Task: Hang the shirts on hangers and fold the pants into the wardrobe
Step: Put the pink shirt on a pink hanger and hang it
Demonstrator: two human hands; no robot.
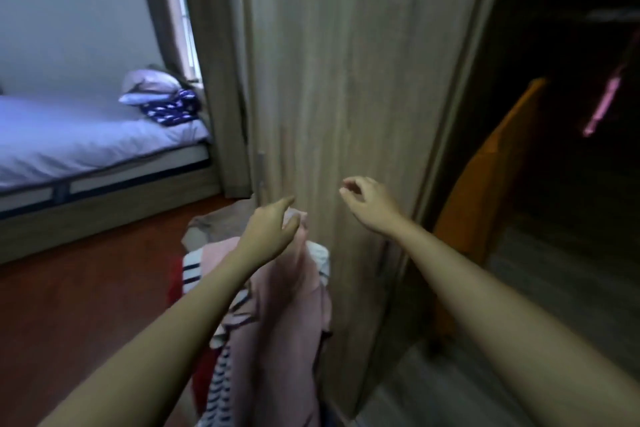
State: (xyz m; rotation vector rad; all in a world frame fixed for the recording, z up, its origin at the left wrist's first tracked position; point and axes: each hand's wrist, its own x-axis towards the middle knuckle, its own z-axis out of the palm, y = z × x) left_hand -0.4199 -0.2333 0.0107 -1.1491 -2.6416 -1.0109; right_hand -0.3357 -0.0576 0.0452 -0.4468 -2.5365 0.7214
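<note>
Pinching the top of a pink garment [294, 288], the left hand [270, 229] lifts it from the clothes pile [204, 274] on the floor, likely to sort it. Right hand [367, 204] hovers empty, fingers loosely curled, before the wardrobe door [346, 80].

Two bare forearms enter from the bottom edge — no sleeve shows on either, from wrist to the frame's lower border. The left hand [268, 229] and the right hand [369, 203] carry no glove, and no ring, watch or bracelet can be made out. The fingernails look short and plain — the blur hides finer detail.
</note>
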